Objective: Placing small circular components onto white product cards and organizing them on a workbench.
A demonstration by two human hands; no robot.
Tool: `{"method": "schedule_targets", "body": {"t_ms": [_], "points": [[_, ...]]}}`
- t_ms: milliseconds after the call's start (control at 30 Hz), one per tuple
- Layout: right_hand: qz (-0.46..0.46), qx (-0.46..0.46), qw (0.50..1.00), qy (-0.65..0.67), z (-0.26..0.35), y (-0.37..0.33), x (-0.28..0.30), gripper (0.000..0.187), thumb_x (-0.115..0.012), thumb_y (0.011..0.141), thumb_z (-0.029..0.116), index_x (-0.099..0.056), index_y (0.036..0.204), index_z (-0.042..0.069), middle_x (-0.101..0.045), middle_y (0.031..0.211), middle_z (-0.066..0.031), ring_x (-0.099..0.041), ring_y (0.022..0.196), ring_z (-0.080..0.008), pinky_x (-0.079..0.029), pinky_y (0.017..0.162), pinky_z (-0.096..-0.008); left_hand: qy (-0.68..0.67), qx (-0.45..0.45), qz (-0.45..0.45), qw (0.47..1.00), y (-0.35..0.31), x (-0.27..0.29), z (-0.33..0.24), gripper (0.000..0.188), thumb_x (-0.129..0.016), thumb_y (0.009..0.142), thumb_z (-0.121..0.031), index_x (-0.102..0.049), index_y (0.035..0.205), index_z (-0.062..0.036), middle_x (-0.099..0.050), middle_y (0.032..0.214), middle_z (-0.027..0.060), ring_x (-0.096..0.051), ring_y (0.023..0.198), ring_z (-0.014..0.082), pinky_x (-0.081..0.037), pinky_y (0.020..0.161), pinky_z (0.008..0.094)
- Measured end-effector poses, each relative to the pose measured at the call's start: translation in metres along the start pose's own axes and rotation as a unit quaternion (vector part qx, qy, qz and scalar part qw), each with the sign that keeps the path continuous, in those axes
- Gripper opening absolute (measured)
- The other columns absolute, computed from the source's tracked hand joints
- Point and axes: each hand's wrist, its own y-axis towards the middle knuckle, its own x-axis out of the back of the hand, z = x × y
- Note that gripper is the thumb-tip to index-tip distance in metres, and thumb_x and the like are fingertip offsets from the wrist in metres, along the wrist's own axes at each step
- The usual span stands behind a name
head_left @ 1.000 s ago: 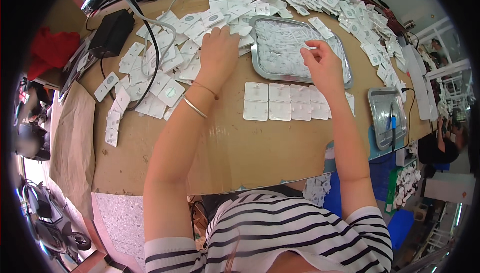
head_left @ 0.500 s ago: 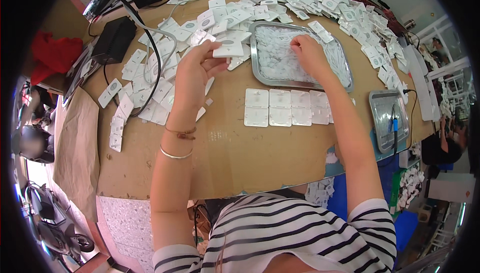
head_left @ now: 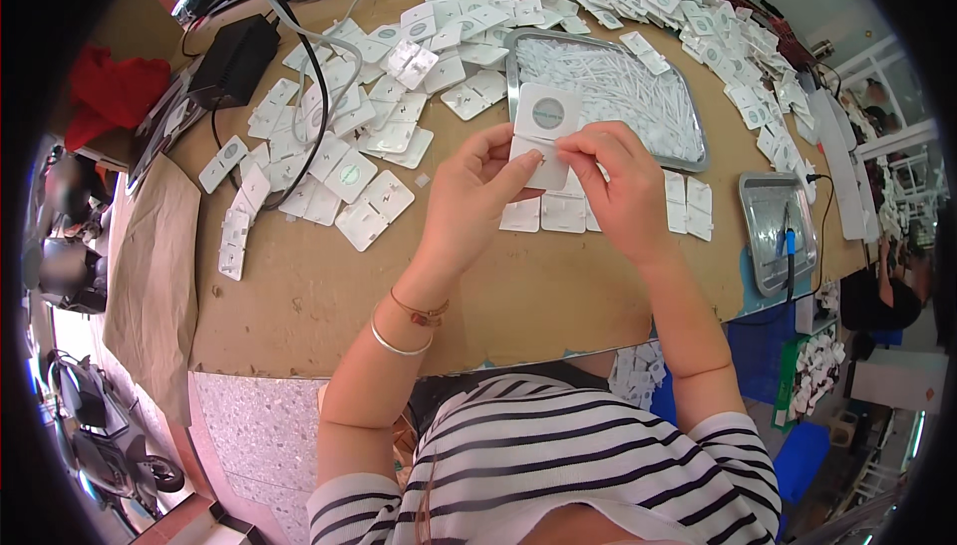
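Plate (head_left: pixel 544 132), white and two-panelled, is being held up before the near left corner of the metal tray (head_left: pixel 704 151), left hand (head_left: pixel 471 188) gripping its lower panel, right hand (head_left: pixel 628 186) pinching its right edge. Fitting is seemingly underway; the next move is calling for steady fingertip precision.

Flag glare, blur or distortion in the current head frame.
Head view, throughout: fisheye bows the brown flat table's front edge, corners black; patch left of the tan crumpled paper sheet washes out near-white; small rectangular silver metal tray shows pale reflections; left hand, right hand and held white plastic piece look fairly sharp.
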Motion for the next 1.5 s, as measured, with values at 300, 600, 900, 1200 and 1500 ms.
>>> {"method": "schedule_targets", "body": {"t_ms": [300, 600, 900, 1200, 1500], "points": [[-0.025, -0.287, 0.923, 0.254, 0.009, 0.001, -0.006, 0.01, -0.065, 0.083, 0.005, -0.06, 0.09, 0.002, -0.059, 0.082, -0.0025, -0.054, 0.073, -0.0103, -0.046, 0.065, -0.025, -0.035, 0.019, -0.033, 0.999, -0.001, 0.005, 0.005, 0.033, -0.062, 0.089, -0.021, -0.057, 0.109, 0.0045, -0.062, 0.097, 0.0099, -0.062, 0.086, 0.0128, -0.056, 0.073, 0.0283], [0.055, -0.269, 0.894, 0.354, -0.003, -0.013, -0.013, 0.011, -0.061, 0.089, 0.013, -0.057, 0.087, 0.002, -0.059, 0.079, 0.0002, -0.052, 0.073, -0.0065, -0.044, 0.068, -0.0227, 0.106, -0.046, -0.051, 0.992, -0.001, 0.008, 0.006, 0.03, -0.063, 0.088, -0.019, -0.058, 0.107, 0.003, -0.064, 0.096, 0.006, -0.06, 0.084, 0.0101, -0.049, 0.074, 0.0247], [0.047, -0.301, 0.838, 0.452, 0.001, -0.016, -0.015, 0.01, -0.06, 0.086, 0.008, -0.059, 0.095, 0.003, -0.062, 0.092, -0.0011, -0.055, 0.085, -0.0081, -0.045, 0.077, -0.0246, 0.081, -0.029, -0.035, 0.996, -0.005, 0.006, -0.001, 0.027, -0.066, 0.086, -0.018, -0.061, 0.102, 0.0029, -0.064, 0.089, 0.0067, -0.059, 0.079, 0.0099, -0.049, 0.07, 0.0238], [-0.047, -0.323, 0.765, 0.554, 0.001, -0.027, -0.026, 0.008, -0.061, 0.082, 0.001, -0.059, 0.089, 0.003, -0.062, 0.087, -0.0014, -0.054, 0.078, -0.0062, -0.045, 0.072, -0.025, 0.156, -0.086, -0.025, 0.984, -0.01, 0.001, 0.01, 0.026, -0.066, 0.086, -0.018, -0.064, 0.101, 0.0027, -0.064, 0.082, 0.0039, -0.059, 0.072, 0.009, -0.046, 0.063, 0.0211], [0.02, 0.061, 0.997, 0.044, -0.006, -0.013, -0.011, 0.03, -0.061, 0.077, -0.008, -0.064, 0.104, 0.005, -0.062, 0.096, -0.007, -0.058, 0.087, -0.0183, -0.047, 0.076, -0.0301, -0.193, 0.151, 0.071, 0.967, 0.002, 0.028, -0.012, 0.047, -0.048, 0.094, -0.022, -0.041, 0.128, 0.0105, -0.058, 0.112, 0.0152, -0.06, 0.1, 0.0196, -0.052, 0.082, 0.032]]}}
